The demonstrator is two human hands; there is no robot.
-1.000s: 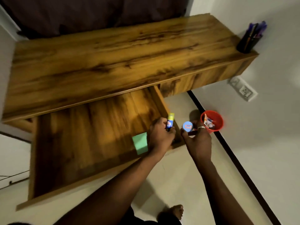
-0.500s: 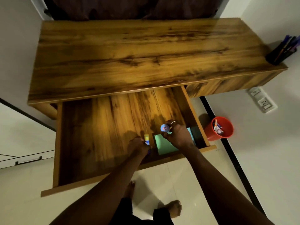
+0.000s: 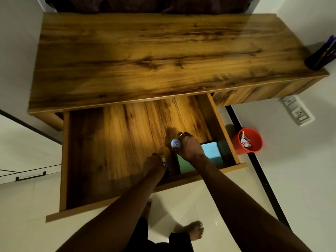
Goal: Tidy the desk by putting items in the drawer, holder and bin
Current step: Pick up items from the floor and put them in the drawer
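Note:
The wooden desk's wide drawer [image 3: 62,160] stands pulled out. My left hand [image 3: 153,165] is low inside it near the front, closed around a glue stick [image 3: 163,159] with a yellow cap and blue body. My right hand [image 3: 189,146] hovers just to the right, holding a small round blue item [image 3: 176,143] with a white and red label. Beneath that hand lie a green pad [image 3: 184,165] and a light blue pad [image 3: 212,150] on the drawer floor. A black pen holder [image 3: 319,58] with pens sits on the desk's right end. A red bin [image 3: 248,141] stands on the floor.
The desk top [image 3: 145,57] is bare wood. The red bin holds some scraps. A wall socket [image 3: 297,112] is on the right wall. My bare feet [image 3: 195,231] stand on the white tiled floor under the drawer front. Most of the drawer's left half shows bare wood.
Both hands went from the drawer's right front corner down into the drawer. The left hand lowered the glue stick toward the drawer floor; the right hand carried the blue item over the pads.

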